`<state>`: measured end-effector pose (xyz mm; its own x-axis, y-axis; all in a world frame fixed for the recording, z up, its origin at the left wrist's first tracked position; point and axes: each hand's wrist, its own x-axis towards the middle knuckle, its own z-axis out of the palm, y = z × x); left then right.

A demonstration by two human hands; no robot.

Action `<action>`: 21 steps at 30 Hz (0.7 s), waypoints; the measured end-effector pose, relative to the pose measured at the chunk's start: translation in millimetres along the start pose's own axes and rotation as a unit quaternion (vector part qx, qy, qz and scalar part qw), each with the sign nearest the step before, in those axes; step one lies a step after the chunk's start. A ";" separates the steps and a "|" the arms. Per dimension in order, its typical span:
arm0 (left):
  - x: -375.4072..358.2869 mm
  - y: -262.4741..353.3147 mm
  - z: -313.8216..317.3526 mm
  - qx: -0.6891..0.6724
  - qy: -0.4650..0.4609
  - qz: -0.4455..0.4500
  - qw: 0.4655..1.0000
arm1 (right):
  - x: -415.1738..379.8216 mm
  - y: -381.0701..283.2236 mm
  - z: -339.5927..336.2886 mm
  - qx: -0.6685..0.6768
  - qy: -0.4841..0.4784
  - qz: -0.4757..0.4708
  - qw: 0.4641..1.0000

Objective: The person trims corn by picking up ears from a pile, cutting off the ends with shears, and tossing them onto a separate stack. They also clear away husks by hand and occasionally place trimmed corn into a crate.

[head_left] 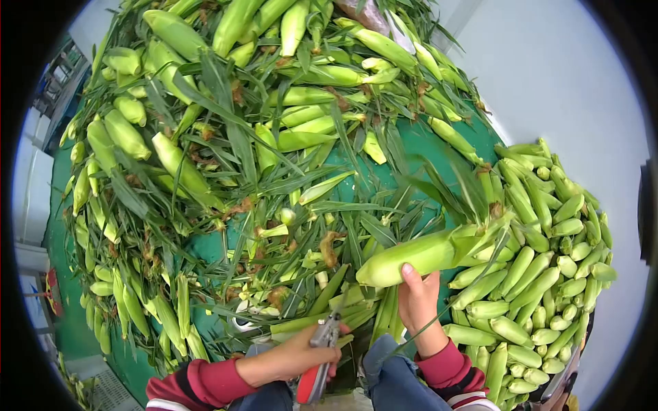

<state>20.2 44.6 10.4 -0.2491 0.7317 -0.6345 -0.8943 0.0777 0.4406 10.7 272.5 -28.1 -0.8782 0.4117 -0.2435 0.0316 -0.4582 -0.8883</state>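
My left hand [301, 357] is wrapped round a pair of pruning shears [314, 383] with a red and grey handle, the blades pointing up and away from me. My right hand [419, 309] grips an ear of corn [401, 260] in its green husk, thumb on the near side. The ear lies nearly level, its smooth rounded end toward the left and its leafy, silky end toward the right. The shears are below and left of the ear, apart from it. Cut husk pieces and leaves [343, 308] lie just beyond the shears.
A large heap of corn with long leaves [233, 123] covers the left and back of the green table [411, 147]. At the right is a pile of trimmed ears [528, 308] beside a pale wall [569, 75]. My knees [394, 370] are at the near edge.
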 end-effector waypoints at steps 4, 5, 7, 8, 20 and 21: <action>14.5 22.3 -8.0 0.512 0.202 0.290 0.783 | -10.5 5.6 -0.3 0.062 -0.044 0.116 0.990; 21.5 27.5 -12.3 0.501 0.168 0.287 0.799 | -18.3 7.8 3.2 0.082 -0.058 0.155 0.983; 32.3 33.5 -15.2 0.470 0.102 0.288 0.828 | -21.3 4.8 3.3 0.076 -0.095 0.190 0.974; 29.9 32.9 -13.2 0.454 0.096 0.287 0.838 | -19.8 2.8 2.9 0.056 -0.117 0.187 0.974; 13.9 5.4 -12.7 0.139 0.084 0.171 0.972 | -28.4 25.3 1.2 0.161 -0.009 0.212 0.964; 14.9 4.3 -10.8 0.133 0.081 0.169 0.973 | -26.5 23.2 4.8 0.168 -0.001 0.212 0.963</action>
<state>8.6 48.5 -4.0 -0.5868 0.6319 -0.5063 -0.6281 0.0394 0.7771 32.4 247.1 -40.4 -0.8215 0.1301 -0.5552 0.2318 -0.8134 -0.5335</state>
